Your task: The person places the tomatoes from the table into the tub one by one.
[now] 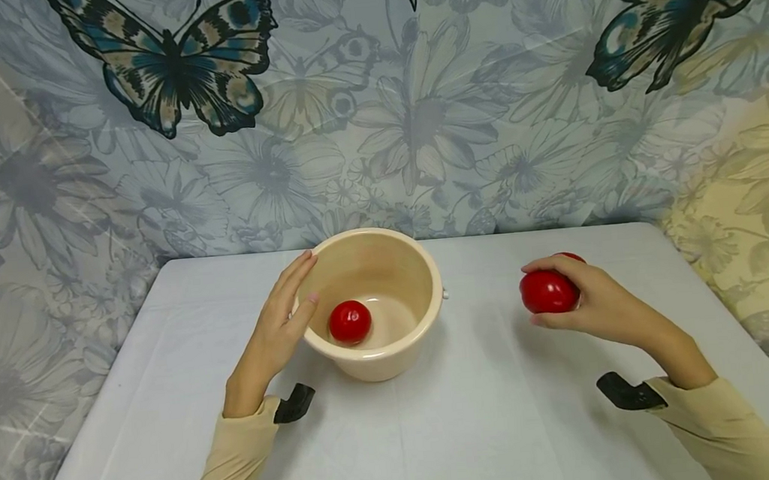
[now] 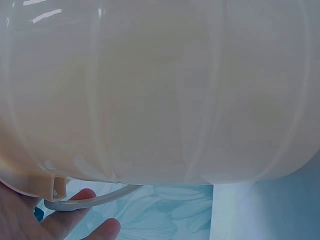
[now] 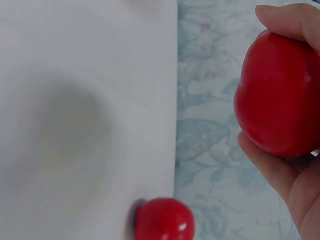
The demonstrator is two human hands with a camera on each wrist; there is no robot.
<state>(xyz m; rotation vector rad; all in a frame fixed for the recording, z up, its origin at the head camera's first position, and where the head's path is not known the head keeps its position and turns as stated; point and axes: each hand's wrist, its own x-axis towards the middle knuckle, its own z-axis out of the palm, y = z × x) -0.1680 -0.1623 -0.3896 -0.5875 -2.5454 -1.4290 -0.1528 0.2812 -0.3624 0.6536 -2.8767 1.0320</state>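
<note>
A cream plastic bucket [image 1: 377, 361] stands on the table with one red tomato [image 1: 350, 322] lying on its bottom. My left hand [image 1: 276, 327] rests along the bucket's left rim, fingers fairly straight and the thumb over the edge. In the left wrist view, the bucket's side [image 2: 160, 95] fills most of the picture, and fingers [image 2: 70, 220] show beside its handle [image 2: 95, 201]. Off to the right, my right hand [image 1: 592, 299] grips a shiny red tomato [image 1: 547, 292] between thumb and fingers, raised over the table. Another tomato [image 3: 165, 220] lies beyond that hand, mostly hidden behind it in the head view.
A white cloth covers the table [image 1: 481, 428], whose far edge meets a curtain [image 1: 418, 147] printed with flowers and butterflies. Black wrist mounts [image 1: 294, 404] sit at both sleeve cuffs.
</note>
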